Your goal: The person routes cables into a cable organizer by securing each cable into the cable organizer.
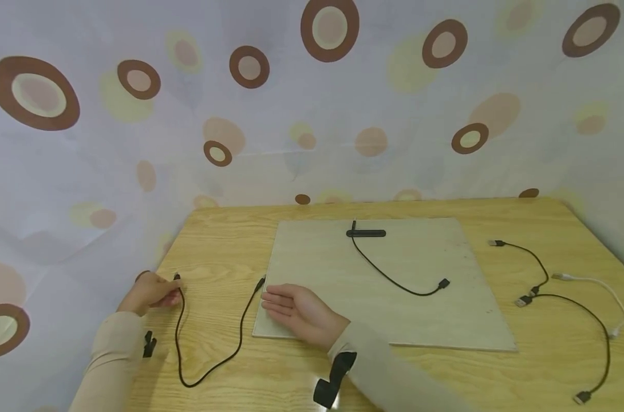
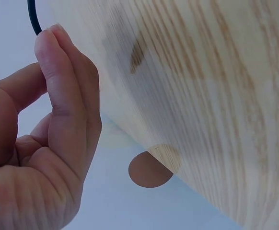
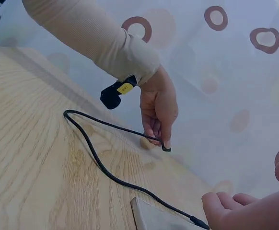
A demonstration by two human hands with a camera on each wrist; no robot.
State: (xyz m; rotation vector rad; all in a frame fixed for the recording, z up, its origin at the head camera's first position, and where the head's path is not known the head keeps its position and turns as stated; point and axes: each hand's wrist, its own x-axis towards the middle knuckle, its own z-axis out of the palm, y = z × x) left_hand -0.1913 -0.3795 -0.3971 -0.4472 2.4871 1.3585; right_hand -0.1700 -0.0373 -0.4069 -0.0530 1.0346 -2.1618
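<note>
My left hand (image 1: 152, 290) pinches one end of a black USB cable (image 1: 178, 343) at the left of the table. In the left wrist view its thumb and fingers meet beside a short piece of that cable (image 2: 33, 17). From there the cable lies in a U on the wood, and its other connector (image 1: 260, 282) rests at the left edge of a pale board (image 1: 322, 320). Just beside that connector, my right hand (image 1: 304, 312) hovers over the board's corner, fingers extended and holding nothing. The right wrist view shows the left hand (image 3: 159, 112) gripping the far cable end.
On the board lie a second black cable (image 1: 379, 270) and a flat black bar (image 1: 370, 233). To the right are two more black cables (image 1: 536, 257) (image 1: 600, 329) and a white cable (image 1: 608, 286). A patterned curtain (image 1: 291, 114) stands behind the wooden table (image 1: 229, 229).
</note>
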